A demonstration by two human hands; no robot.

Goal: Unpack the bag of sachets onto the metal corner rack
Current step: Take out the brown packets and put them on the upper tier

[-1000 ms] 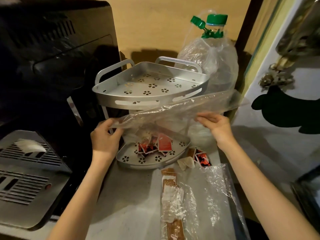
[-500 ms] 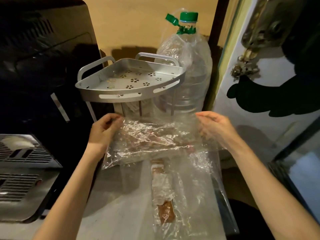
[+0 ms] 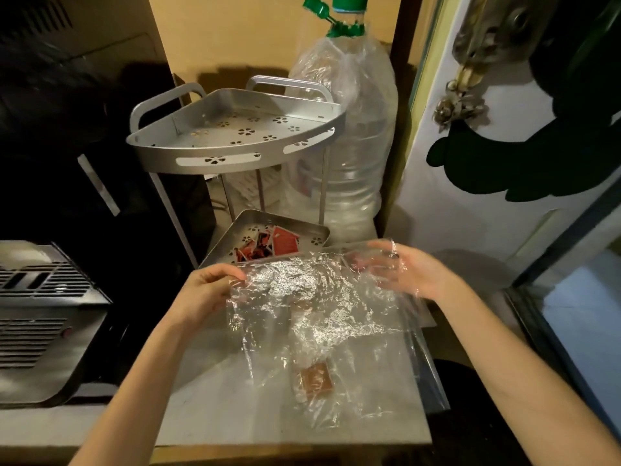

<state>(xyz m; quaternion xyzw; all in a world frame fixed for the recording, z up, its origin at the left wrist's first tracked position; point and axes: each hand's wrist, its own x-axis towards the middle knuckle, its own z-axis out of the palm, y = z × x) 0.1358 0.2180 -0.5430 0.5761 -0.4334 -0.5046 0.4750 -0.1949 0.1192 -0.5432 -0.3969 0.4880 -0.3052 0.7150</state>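
Observation:
A two-tier metal corner rack (image 3: pixel 235 159) stands at the back of the counter. Its top shelf is bare; several red sachets (image 3: pixel 268 245) lie on the lower shelf (image 3: pixel 312 232). I hold a crumpled clear plastic bag (image 3: pixel 312 297) flat over the counter in front of the rack. My left hand (image 3: pixel 205 294) pinches the bag's left edge. My right hand (image 3: pixel 403 270) grips its right edge, partly under the film. The bag looks empty.
A large clear water bottle (image 3: pixel 346 146) with a green cap stands right of the rack. A second plastic bag with a brown packet (image 3: pixel 316 381) lies on the counter (image 3: pixel 215 398) beneath. A black appliance (image 3: pixel 67 129) and a metal grille (image 3: pixel 37 297) fill the left.
Both hands brought the bag down and toward me, away from the rack. The sachets on the lower shelf are uncovered again.

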